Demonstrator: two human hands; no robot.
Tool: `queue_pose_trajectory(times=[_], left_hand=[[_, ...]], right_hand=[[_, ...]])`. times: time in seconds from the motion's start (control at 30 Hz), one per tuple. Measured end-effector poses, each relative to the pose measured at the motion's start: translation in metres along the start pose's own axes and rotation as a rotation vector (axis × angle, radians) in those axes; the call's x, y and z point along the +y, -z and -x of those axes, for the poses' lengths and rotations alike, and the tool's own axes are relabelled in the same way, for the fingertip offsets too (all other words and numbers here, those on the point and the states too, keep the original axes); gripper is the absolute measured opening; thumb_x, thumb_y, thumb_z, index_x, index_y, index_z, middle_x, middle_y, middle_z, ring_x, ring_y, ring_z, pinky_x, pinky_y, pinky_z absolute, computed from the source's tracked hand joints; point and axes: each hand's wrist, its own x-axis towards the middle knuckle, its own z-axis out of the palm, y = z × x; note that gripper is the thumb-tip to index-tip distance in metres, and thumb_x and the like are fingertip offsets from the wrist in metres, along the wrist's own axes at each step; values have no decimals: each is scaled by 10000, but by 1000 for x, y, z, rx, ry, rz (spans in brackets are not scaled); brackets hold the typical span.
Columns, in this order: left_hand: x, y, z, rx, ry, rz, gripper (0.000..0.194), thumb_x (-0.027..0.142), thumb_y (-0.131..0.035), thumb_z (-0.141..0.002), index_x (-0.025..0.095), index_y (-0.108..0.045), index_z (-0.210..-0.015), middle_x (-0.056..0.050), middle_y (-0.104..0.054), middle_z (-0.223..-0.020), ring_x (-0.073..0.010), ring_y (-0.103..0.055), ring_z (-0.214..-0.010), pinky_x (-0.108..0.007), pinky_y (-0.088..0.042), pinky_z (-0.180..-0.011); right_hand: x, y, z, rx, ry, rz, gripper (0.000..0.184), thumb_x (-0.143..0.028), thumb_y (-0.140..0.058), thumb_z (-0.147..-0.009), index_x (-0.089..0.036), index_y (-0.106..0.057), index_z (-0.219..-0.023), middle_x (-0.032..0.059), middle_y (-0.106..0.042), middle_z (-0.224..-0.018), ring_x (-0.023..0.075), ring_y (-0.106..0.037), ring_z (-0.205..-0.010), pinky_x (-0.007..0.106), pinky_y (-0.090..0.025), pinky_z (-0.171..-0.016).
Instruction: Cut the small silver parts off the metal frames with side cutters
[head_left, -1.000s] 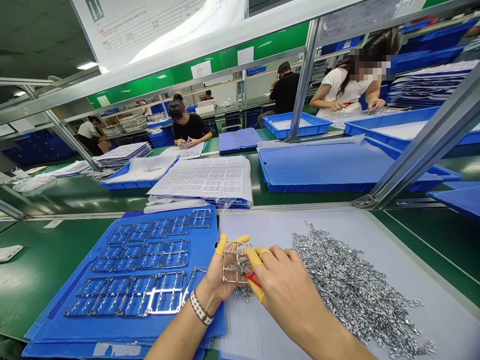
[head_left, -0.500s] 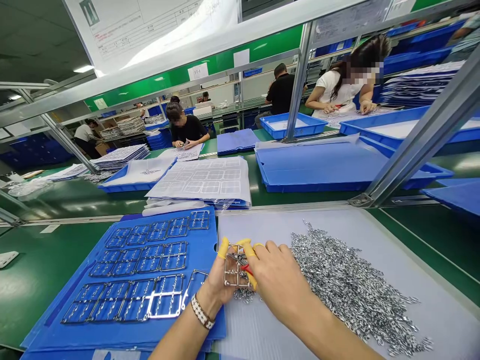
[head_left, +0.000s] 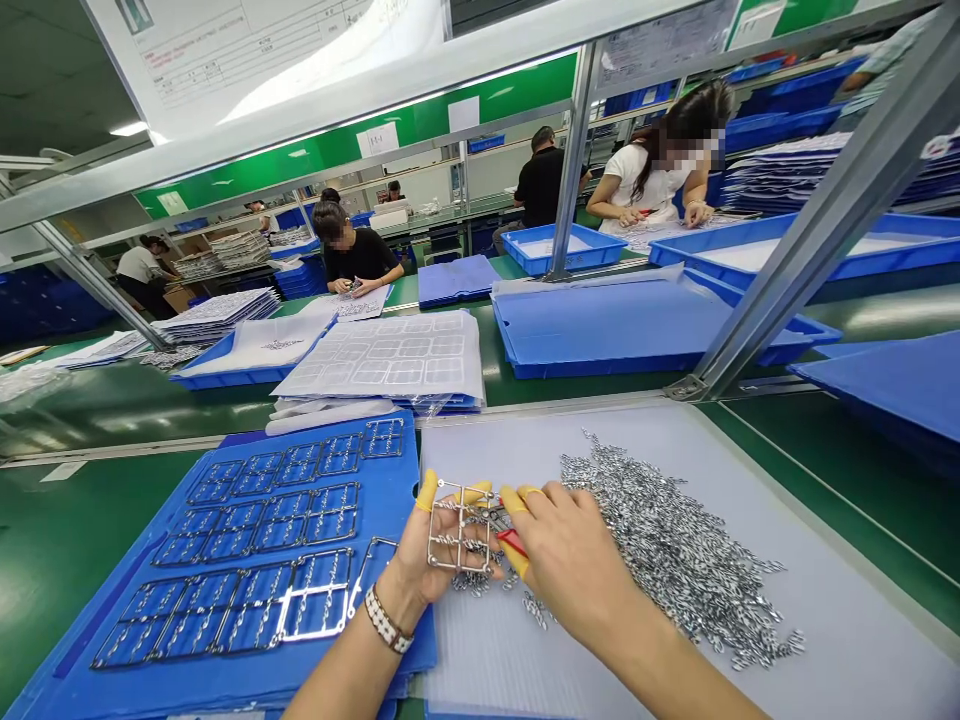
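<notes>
Left hand (head_left: 429, 550) pinches a metal frame (head_left: 461, 567) between yellow-cotted fingers (head_left: 427, 490), lower centre; right hand (head_left: 570, 560) closes on red-handled snips (head_left: 513, 543) at its edge, above loose metal pieces (head_left: 667, 540) on a grey plastic sheet (head_left: 817, 590). A firm pinch keeps the frame steady.
</notes>
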Motion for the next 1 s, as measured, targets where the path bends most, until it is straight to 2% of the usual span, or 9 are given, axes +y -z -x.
queue_pose_trajectory(times=[0.33, 0.47, 0.63, 0.77, 0.9, 1.0], left_hand=[[1, -3, 1, 45, -24, -39, 730, 666, -349, -832, 66, -619, -1147, -126, -651, -808, -233, -620, -673, -407, -529, -612], [0, -2, 1, 40, -19, -46, 741, 668, -340, -834, 67, -599, -1181, -126, -651, -791, -234, -622, -682, -391, -525, -607], [-1, 3, 0, 49, -20, -60, 736, 673, -353, -827, 71, -605, -1167, -124, -649, -769, -238, -626, -699, -374, -518, -613], [-1, 2, 1, 58, -26, -73, 735, 670, -352, -830, 77, -598, -1188, -122, -652, -748, -234, -629, -687, -375, -519, -619], [2, 0, 2, 34, -30, -55, 735, 673, -350, -828, 87, -592, -1200, -148, -669, -863, -245, -634, -684, -415, -525, -626], [5, 0, 3, 44, -36, -25, 730, 664, -344, -836, 82, -584, -1207, -168, -664, -979, -246, -638, -699, -436, -529, -629]], right_hand=[[-5, 8, -7, -33, 23, -15, 259, -315, -606, -821, -177, -596, -1040, 49, -630, -835, 231, -520, -818, 359, -250, -667], [-6, 7, -8, -27, 33, 14, 254, -264, -632, -790, -180, -595, -1027, 43, -624, -816, 229, -521, -805, 362, -255, -658], [-9, 11, -9, -38, 61, 65, 114, -151, -581, -803, -187, -601, -910, 42, -613, -779, 220, -529, -760, 363, -255, -618], [-9, 13, -8, -21, 84, 73, 143, -115, -582, -787, -188, -603, -908, 41, -608, -756, 215, -534, -738, 359, -256, -619], [-7, 10, -2, 18, 65, 69, 161, -99, -582, -778, -187, -600, -912, 36, -600, -740, 202, -529, -716, 352, -246, -629], [-8, 7, 6, 57, 43, 36, 224, -190, -615, -785, -185, -595, -1008, 37, -609, -790, 208, -521, -752, 357, -254, -654]])
